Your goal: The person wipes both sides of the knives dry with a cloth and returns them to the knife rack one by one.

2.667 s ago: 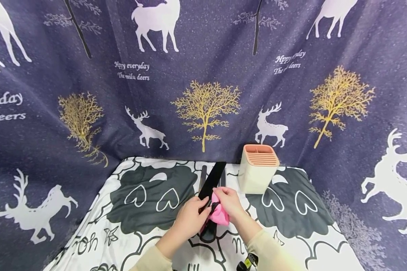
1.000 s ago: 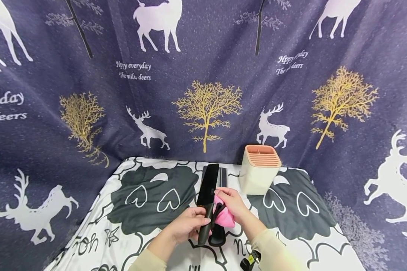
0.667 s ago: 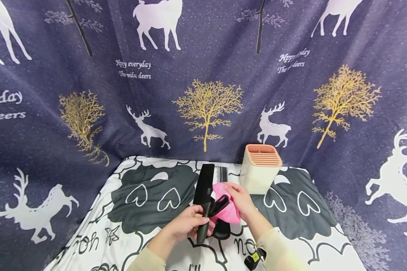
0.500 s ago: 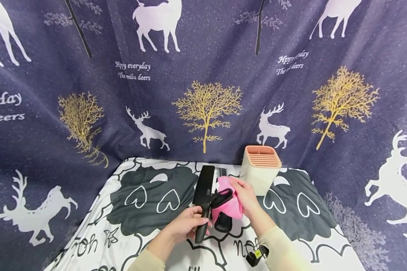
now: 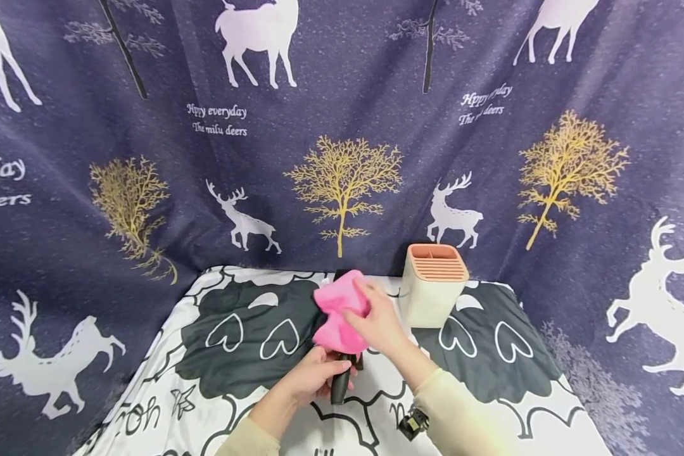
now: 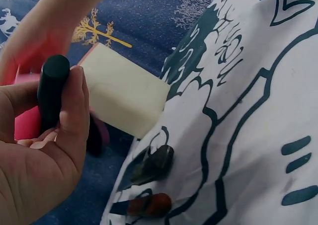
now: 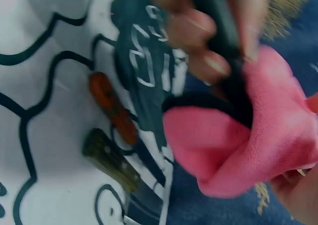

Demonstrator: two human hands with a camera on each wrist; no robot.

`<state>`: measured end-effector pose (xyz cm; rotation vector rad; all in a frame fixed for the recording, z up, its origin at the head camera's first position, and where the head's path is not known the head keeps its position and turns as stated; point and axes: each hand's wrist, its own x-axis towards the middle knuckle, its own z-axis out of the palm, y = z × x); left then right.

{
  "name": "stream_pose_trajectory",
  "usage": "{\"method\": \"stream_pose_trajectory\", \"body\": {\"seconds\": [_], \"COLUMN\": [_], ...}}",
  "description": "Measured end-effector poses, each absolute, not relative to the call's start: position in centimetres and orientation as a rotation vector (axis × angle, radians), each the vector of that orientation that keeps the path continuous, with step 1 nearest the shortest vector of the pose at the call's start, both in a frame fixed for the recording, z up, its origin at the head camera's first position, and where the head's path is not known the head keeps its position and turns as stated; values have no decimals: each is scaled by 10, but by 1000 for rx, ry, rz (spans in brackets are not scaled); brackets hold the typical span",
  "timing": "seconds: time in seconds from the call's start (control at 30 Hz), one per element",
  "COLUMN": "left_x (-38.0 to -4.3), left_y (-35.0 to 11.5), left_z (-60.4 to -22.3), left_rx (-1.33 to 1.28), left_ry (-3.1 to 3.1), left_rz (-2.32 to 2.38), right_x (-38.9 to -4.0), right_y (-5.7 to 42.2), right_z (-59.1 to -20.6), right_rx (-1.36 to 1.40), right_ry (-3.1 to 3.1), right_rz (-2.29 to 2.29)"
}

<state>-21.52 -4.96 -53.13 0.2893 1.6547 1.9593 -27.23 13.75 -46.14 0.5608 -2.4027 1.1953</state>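
Knife (image 5: 340,386) mostly hidden
Pink cloth (image 5: 341,320) covers most of its blade; the right wrist view's edge cuts off the right hand (image 7: 302,197).

Head view: I'm getting bright, even light, my right sleeve (image 5: 467,415) nearly washing out. Wrist views are running dimmer; my right hand (image 5: 378,316) is smearing in the left one, my left hand (image 5: 313,375) blurring in the right.

- A cream, orange-topped holder (image 5: 433,294) stood at four o'clock, head view
- A deer-print curtain (image 5: 342,88) hung at twelve o'clock
- A white patterned sheet (image 5: 322,424) lay at six
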Motion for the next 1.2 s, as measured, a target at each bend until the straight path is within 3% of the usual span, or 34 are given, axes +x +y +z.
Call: {"method": "stream_pose_trajectory", "body": {"seconds": [0.17, 0.53, 1.2], "left_x": [-213, -211, -210], "left_y": [-49, -34, -47], "left_z": [-526, -526, -529], "left_rx": [270, 214, 292], "left_ry": [1792, 2012, 1756], "left_rz": [1926, 1894, 2005], "right_x": [-271, -260, -272], "right_y": [122, 91, 115], "right_z": [-477, -470, -481], "right_rx": [641, 325, 943], "right_ry": [-2566, -2851, -2492], "right_rz": [912, 569, 461]}}
